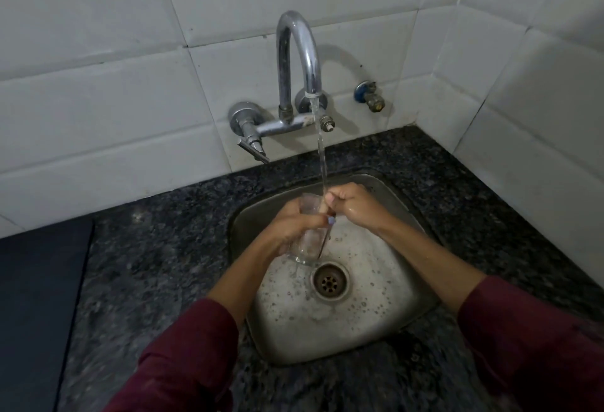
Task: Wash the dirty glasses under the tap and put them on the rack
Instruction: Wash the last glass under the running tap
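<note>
Here, in the head view, we see the glass (309, 231) at frame centre over the sink (408, 307), its long axis tilted, mouth up toward the stream from the tap (299, 52) and base low near the drain (329, 281). Our left hand (294, 225) wraps its body; our right hand (351, 205) is curled shut at the rim, the nearer one for rubbing inside. We see no rack

Left hand (295, 225) gripping, right hand (354, 207) fisted
</note>
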The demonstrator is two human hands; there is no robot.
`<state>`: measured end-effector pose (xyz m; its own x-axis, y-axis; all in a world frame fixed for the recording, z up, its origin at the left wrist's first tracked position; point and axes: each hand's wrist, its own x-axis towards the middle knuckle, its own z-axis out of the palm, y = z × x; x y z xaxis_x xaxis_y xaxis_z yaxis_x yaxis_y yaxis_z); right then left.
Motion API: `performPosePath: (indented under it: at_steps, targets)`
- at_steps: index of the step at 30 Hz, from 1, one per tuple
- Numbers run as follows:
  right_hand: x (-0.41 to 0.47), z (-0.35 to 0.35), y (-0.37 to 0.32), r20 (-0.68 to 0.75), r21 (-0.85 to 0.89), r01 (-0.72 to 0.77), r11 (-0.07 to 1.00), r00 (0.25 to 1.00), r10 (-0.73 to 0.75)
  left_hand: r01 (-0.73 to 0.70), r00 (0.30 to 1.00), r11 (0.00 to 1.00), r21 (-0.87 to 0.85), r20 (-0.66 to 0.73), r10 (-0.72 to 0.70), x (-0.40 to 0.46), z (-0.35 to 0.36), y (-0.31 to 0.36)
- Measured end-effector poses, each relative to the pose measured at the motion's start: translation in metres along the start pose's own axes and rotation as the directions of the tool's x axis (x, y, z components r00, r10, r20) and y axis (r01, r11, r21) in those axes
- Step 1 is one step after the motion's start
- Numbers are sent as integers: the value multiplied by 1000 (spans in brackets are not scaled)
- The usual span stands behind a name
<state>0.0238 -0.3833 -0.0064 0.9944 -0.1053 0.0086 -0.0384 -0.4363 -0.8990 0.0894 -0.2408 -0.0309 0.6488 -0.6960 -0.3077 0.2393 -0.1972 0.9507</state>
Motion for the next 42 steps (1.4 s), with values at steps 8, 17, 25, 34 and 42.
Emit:
performPosePath:
  at_steps: [8, 17, 25, 34, 42]
  targets:
    - [12, 19, -20, -127, -277, -369, 887, 929, 347, 96, 916, 599, 795, -306, 260, -3, 34, -4]
    - [-2, 2, -7, 23, 7, -74, 997, 997, 74, 43, 993, 999, -7, 111, -42, -1, -8, -5]
    - [9, 11, -12, -153, -51, -260, 964, 956, 250, 72, 959, 909, 410, -280, 50, 0, 16, 3]
    - [17, 22, -6, -134, -94, -461, 882, 884, 448, 232, 956, 596, 769, -293, 6, 0, 28, 6]
    - [9, 32, 3, -82, 60, -519, 852, 848, 523, 346, 934, 812, 471, -94, -344, 4, 26, 3]
